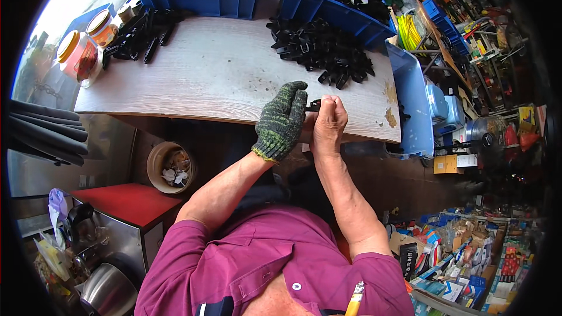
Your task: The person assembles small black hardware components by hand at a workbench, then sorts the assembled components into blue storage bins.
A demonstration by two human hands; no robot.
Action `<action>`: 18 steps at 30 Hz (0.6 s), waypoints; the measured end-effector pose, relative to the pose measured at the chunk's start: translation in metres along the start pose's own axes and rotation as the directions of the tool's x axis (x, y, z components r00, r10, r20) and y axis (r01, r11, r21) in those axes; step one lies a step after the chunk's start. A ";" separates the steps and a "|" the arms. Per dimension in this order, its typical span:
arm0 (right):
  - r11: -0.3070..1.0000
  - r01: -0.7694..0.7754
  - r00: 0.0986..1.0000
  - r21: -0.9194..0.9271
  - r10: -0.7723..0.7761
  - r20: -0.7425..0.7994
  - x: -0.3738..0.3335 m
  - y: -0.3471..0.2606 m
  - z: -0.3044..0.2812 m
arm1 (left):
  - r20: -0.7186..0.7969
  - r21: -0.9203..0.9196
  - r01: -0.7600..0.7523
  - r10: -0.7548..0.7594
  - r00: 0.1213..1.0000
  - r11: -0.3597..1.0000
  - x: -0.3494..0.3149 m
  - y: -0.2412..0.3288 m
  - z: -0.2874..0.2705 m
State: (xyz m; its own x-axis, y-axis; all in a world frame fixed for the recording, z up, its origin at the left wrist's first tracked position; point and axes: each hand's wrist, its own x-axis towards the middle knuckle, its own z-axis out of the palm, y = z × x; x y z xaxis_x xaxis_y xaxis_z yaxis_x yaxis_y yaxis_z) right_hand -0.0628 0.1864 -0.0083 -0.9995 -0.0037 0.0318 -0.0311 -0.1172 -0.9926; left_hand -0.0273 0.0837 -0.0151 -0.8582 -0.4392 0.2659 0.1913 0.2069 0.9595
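Observation:
My left hand (280, 122), in a dark green knitted glove, and my bare right hand (328, 124) meet over the near edge of the table. Between them is a small black plastic part (314, 106), mostly hidden by the fingers. Both hands are closed on it, the right thumb lying on top. Just beyond the right hand, a heap of similar black plastic parts (322, 50) lies on the pale wood-grain table (199, 67). A second pile of longer black pieces (137, 35) sits at the far left.
Two blue crates (205, 1) (328, 14) full of black parts line the table's back. Jars with orange lids (77, 52) stand at the left edge. A bin with scraps (153, 167) and a red-topped cabinet (126, 202) are below left. Right: a blue tub (414, 90) and cluttered shelves.

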 end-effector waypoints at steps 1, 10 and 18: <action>1.000 0.000 1.000 -0.001 0.000 0.000 0.000 -0.001 0.001 | 0.000 -0.001 0.000 0.000 1.000 1.000 0.000 -0.002 -0.002; 0.989 -0.068 0.997 0.134 0.073 -0.032 0.006 0.000 -0.007 | -0.014 0.065 -0.028 0.029 0.999 0.997 0.000 0.009 0.010; 0.988 -0.091 0.995 0.121 0.097 -0.037 0.003 -0.003 0.003 | 0.001 0.077 -0.082 0.082 0.997 0.994 0.003 -0.001 0.006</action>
State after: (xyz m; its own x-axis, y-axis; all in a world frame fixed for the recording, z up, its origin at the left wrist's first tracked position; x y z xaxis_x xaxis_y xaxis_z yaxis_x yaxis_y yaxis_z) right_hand -0.0657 0.1837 -0.0052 -0.9974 0.0219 -0.0685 0.0615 -0.2358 -0.9698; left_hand -0.0329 0.0870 -0.0154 -0.8402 -0.4194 0.3439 0.2240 0.3092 0.9242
